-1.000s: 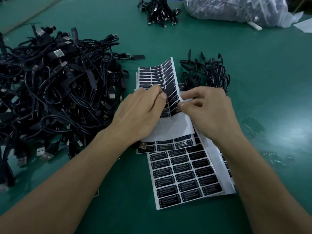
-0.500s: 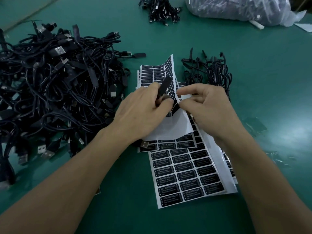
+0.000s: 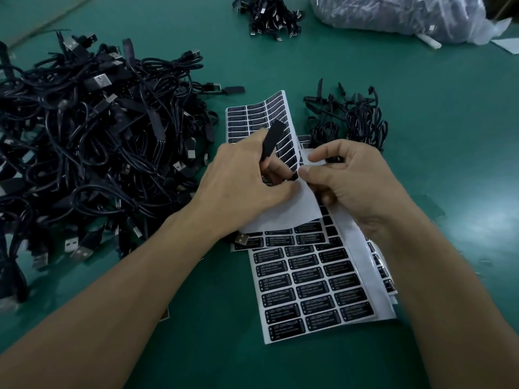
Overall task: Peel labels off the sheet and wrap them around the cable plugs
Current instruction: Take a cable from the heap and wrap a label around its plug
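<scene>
Since a second ago the plug (image 3: 271, 137) has come up and now stands tilted above the sheet, and the right forefinger has lifted away. The cable pile (image 3: 98, 136) lies at left, probably stock awaiting labels. The left hand (image 3: 244, 181) has its fingers curled tight round the plug's lower end, presenting it for a label. The label sheet (image 3: 252, 115) curls up between the hands. The right hand (image 3: 356, 181) pinches the sheet's edge with its thumb and bent fingers, forefinger apart, apparently steadying the backing. A small bundle (image 3: 354, 119) lies beyond.
</scene>
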